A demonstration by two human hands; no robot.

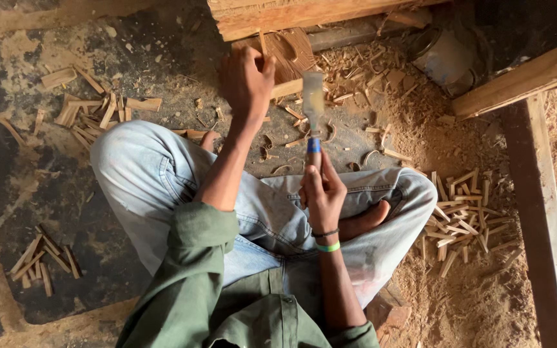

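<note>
wooden stick (286,88) in left hand (246,80), blade (313,103) beside.

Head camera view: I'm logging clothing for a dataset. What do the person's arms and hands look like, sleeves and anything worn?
Both arms wear olive-green sleeves pushed up to about the elbow, leaving the forearms bare. The left hand has no glove or jewellery. The right hand is also ungloved; its wrist carries a thin dark band and a bright green band.

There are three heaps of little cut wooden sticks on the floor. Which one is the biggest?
The heap on the right, beside the person's knee: it holds far more sticks than the upper-left heap or the small lower-left one.
</note>
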